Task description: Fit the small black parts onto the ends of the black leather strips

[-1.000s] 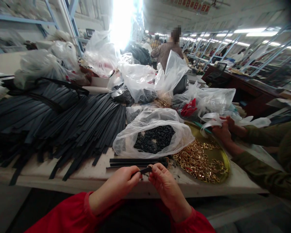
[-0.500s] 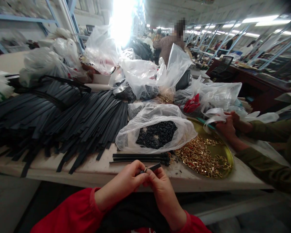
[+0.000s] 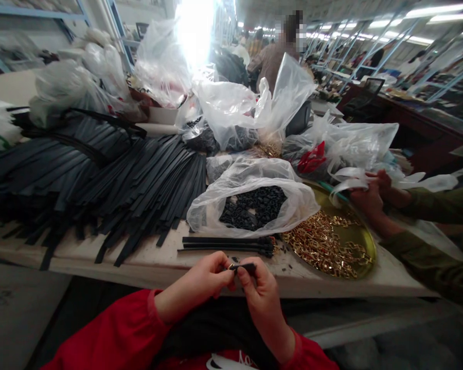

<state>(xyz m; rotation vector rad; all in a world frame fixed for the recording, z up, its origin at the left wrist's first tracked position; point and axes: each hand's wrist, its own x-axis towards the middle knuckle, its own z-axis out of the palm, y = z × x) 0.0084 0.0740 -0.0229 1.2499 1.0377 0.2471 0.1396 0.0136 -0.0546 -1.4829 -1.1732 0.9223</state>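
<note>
Just over the table's front edge, my left hand (image 3: 212,275) pinches a small gold metal piece (image 3: 231,266) at the end of a black strap. My right hand (image 3: 259,288) has its thumb and fingers closed on that black strap (image 3: 247,267), close beside the left fingertips. Most of the strap is hidden by my hands. Beyond them lie several finished-looking black straps (image 3: 224,246) in a row, with gold pieces at their right ends. Behind these, an open plastic bag (image 3: 204,218) holds many small black loops (image 3: 250,205).
A gold round tray (image 3: 370,246) of gold chain-like hardware (image 3: 324,246) stands at the right. Loose black straps (image 3: 146,190) cover the table's left side. A co-worker's hands (image 3: 370,198) hold white ribbon-like strips (image 3: 349,180). Plastic bags (image 3: 231,108) line the back.
My hands still grip the strap and gold piece. The strap's free end now sits lower and flatter, with my right fingers wrapped further over it. The view has shifted slightly.
</note>
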